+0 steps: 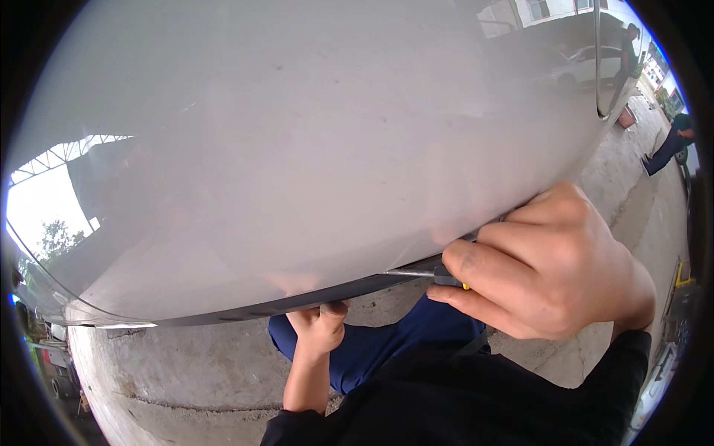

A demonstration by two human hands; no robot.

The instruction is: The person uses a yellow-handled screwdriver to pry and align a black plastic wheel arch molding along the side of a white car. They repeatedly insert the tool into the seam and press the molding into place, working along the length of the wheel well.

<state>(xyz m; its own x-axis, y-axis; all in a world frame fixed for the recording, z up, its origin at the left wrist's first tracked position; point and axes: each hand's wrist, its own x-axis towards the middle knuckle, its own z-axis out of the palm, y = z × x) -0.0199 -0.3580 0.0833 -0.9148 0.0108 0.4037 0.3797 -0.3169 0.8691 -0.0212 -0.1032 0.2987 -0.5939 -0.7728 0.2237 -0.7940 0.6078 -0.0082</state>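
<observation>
A glossy grey car bumper [297, 149] fills most of the view, with a black trim strip [253, 306] along its lower edge. My right hand [547, 271] is closed round a screwdriver [409, 273], whose black and yellow handle is mostly hidden in the fingers. Its thin metal shaft points left, and the tip meets the seam between the grey panel and the black strip. Left of it, my left hand [318, 327] grips the strip from below. The thumb shows at the edge, while the other fingers are largely hidden under the bumper.
My bent knee in dark blue trousers [372, 346] is under the bumper edge. Cracked concrete floor [201, 372] lies below. At the far right another person [669, 145] stands near a vehicle, and a reddish object [626, 117] sits on the ground.
</observation>
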